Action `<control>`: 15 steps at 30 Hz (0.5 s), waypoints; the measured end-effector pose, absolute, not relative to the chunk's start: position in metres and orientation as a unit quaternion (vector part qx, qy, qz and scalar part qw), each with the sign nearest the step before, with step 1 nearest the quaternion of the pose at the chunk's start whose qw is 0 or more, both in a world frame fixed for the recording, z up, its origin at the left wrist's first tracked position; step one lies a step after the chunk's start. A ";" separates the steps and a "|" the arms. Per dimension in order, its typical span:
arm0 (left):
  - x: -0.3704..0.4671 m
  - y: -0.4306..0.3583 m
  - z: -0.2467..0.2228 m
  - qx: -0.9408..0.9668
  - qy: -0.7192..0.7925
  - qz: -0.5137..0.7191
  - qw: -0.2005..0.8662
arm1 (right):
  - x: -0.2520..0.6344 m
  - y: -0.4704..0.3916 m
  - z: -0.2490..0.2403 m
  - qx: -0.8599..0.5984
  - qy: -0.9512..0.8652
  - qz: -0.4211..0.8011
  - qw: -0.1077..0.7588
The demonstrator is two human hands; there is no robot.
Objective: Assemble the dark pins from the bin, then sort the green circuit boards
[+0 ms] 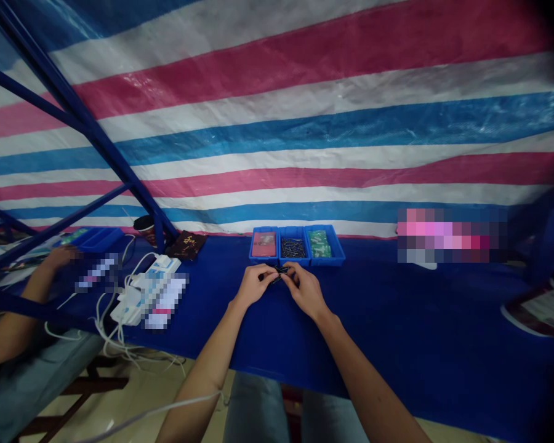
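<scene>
Both hands meet over the middle of the worktop [388,320], just in front of the bins. The fingers of the left hand [257,284] and of the right hand [306,289] are pinched together on small dark parts [281,269] – too small to tell apart.

Three bins stand side by side along the back edge: the left bin [253,258] holds pink pieces [264,243], the middle bin [295,261] dark pins [293,248], the right bin [337,253] green boards [319,243].

A power strip [132,304] lies toward the left front edge – a co-worker's hand [65,255] is beyond it.
</scene>
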State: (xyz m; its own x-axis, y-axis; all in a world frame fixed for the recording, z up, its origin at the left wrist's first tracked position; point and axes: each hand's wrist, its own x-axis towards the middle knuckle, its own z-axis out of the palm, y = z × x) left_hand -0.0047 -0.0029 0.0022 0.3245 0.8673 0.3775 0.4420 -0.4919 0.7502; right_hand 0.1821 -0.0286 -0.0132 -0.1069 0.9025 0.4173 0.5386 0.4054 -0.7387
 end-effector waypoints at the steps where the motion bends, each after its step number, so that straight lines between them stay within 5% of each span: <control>1: -0.005 -0.003 0.002 0.768 0.426 0.396 0.270 | 0.182 -0.029 -0.014 -0.501 -0.716 0.212 0.437; 15: -0.005 -0.002 0.000 0.768 0.426 0.394 0.270 | 0.182 -0.029 -0.011 -0.487 -0.728 0.204 0.437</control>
State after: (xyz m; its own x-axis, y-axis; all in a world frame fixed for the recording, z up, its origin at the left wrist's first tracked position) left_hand -0.0047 -0.0023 0.0002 0.3254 0.8681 0.3749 0.4416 -0.4902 0.7515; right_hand 0.1822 -0.0286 -0.0109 -0.1434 0.8875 0.4379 0.5310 0.4424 -0.7228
